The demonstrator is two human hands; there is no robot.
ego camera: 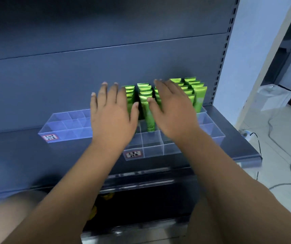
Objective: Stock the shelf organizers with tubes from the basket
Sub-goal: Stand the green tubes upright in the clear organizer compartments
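We find left hand [113, 118], right hand [174, 113] above the organizer [153, 147], fingers [104, 92] straight and empty, green tubes [199, 94] upright in its rear cells

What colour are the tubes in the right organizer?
Metallic green tubes, clearest in the head view.

A shop, or a room set up as one. A dark metal display shelf [26, 155] stood against matching back panels [88, 67], next to a slotted upright [226, 43] of the kind used in retail racking. A clear plastic strip [250, 163] ran along the shelf's front edge. A clear, divided left organizer [62, 120] and right organizer [153, 148] sat on it, each fronted by a small handwritten label [49, 137]. Identical green tubes [200, 95] stood in rows in the right one. Beyond lay a pale tiled floor [282, 147] with loose cables [282, 173].
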